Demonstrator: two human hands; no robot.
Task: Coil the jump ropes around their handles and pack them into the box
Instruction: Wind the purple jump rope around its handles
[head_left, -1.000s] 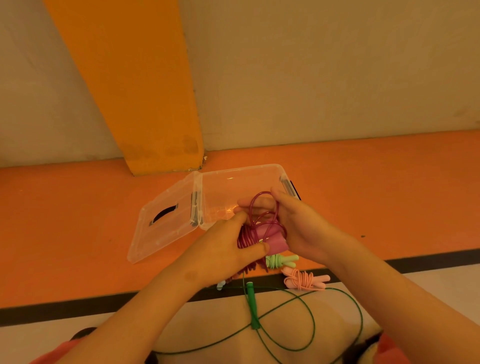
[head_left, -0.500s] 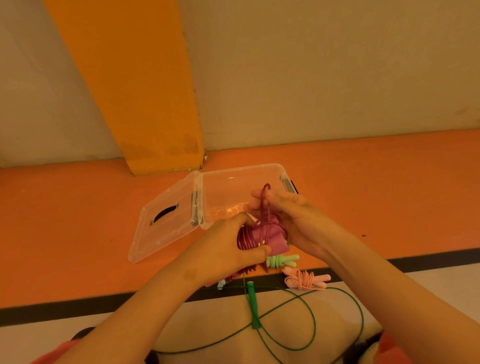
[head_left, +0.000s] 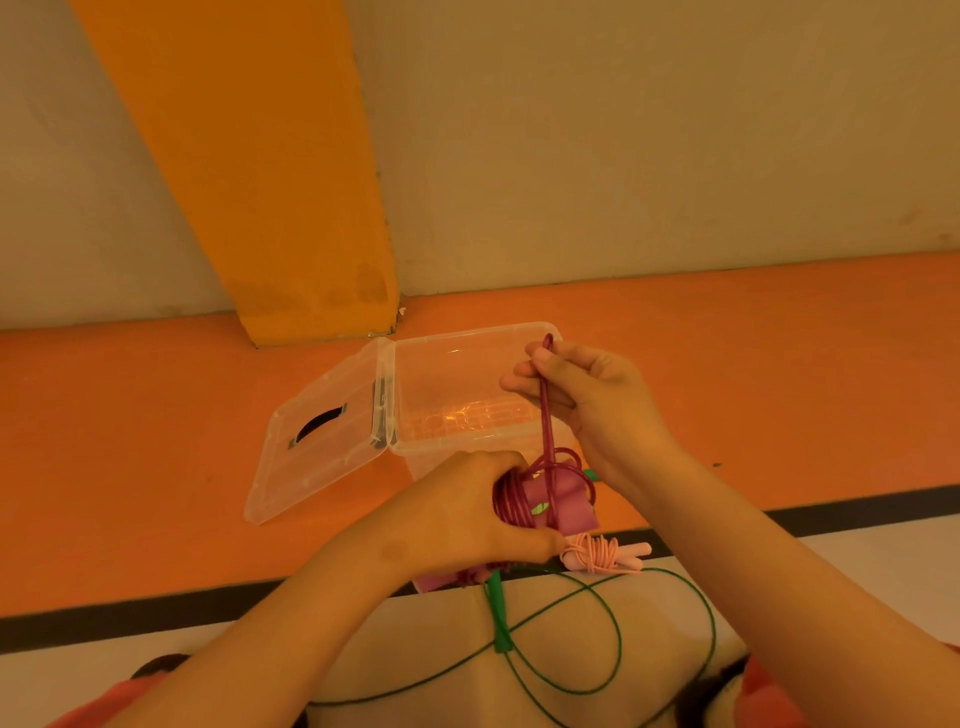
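Magenta jump rope (head_left: 519, 501): cord wound in tight turns around its paired pink handles (head_left: 569, 501), held above the floor just in front of the box. Left hand (head_left: 457, 514) grips the bundle, fingers curled round the coils. Right hand (head_left: 592, 400) pinches a doubled length of cord between thumb and forefinger, taut and upright over the box's near right corner. Clear box (head_left: 467, 333) stands open on the orange floor (head_left: 130, 441), its lid (head_left: 317, 431) lying flat to the left. Pink coiled rope (head_left: 602, 555) lies just below the bundle. Green rope (head_left: 618, 639) sprawls loose nearer the person. A green fragment behind the bundle is possibly another handle. Wall and orange pillar (head_left: 291, 234) stand close behind the box, and the floor extends wide to either side.
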